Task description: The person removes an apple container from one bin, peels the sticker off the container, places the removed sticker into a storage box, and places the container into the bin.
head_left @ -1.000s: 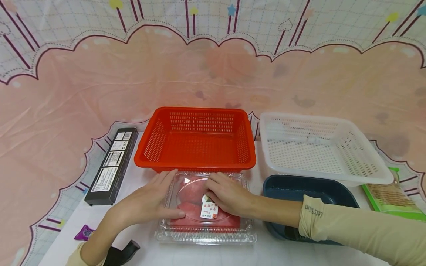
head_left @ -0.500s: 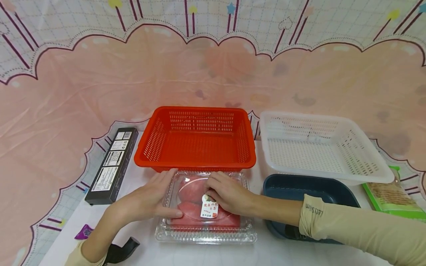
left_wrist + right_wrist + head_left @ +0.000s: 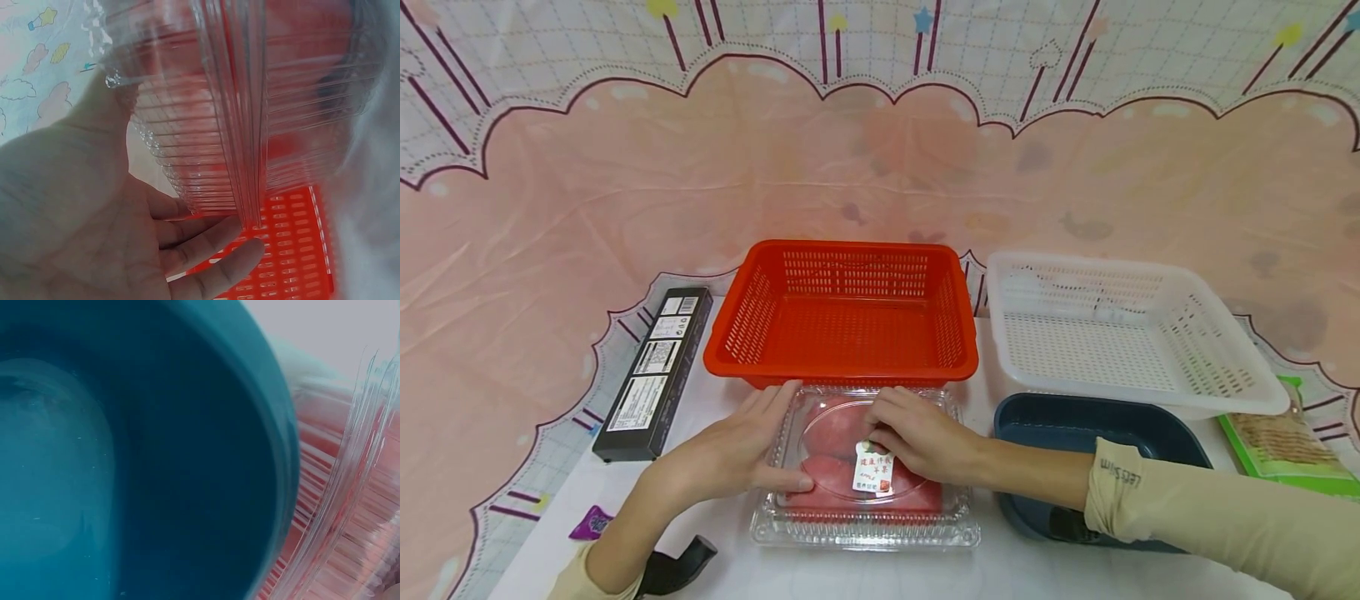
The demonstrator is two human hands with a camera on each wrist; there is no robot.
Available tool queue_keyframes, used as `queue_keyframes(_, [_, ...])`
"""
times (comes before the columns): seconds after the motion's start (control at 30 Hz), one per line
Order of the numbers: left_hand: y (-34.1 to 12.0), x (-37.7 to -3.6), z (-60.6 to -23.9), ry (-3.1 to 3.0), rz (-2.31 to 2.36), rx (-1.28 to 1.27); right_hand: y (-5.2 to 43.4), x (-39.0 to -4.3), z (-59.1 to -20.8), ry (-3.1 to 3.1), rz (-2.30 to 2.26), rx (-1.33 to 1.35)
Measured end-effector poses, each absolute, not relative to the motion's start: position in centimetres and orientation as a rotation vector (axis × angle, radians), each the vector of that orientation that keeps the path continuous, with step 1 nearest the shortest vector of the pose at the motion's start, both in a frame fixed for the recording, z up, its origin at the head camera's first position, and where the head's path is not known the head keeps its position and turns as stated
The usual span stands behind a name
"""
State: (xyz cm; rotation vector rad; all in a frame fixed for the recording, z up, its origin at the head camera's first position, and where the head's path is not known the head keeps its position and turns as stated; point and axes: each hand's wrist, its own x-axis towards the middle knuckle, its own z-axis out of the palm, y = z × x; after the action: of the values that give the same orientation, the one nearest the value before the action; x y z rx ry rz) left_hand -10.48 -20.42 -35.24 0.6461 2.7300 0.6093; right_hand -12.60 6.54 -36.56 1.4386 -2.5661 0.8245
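In the head view a clear plastic clamshell box (image 3: 917, 533) with red round fruit inside stands in front of the red basket. A white sticker (image 3: 873, 473) with red characters lies on its lid. My left hand (image 3: 722, 454) rests along the box's left side, thumb on the lid; the left wrist view shows its fingers (image 3: 215, 250) extended past the box's ribbed wall. My right hand (image 3: 917, 437) is over the lid, its fingers curled, with thumb and forefinger pinching at the sticker's upper edge. Their exact contact is partly hidden by the hand.
Behind the box stands a red basket (image 3: 842, 367); a white basket (image 3: 1090, 385) is at the back right. A blue basin (image 3: 1030, 408) sits under the right forearm. A green-edged food packet (image 3: 1285, 442), a black box (image 3: 651, 375) and a purple wrapper (image 3: 592, 522) lie at the sides.
My right hand and sleeve have shifted slightly to the right over the lid. The left hand and the box stay nearly in place.
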Motion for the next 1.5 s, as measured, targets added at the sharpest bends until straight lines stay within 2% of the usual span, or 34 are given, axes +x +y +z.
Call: queue_keyframes(1.5, [-20.1,-10.2,-34.8,2.749,0.565,0.638,8.3,-12.3,-37.2,-2.347,0.912,1.552])
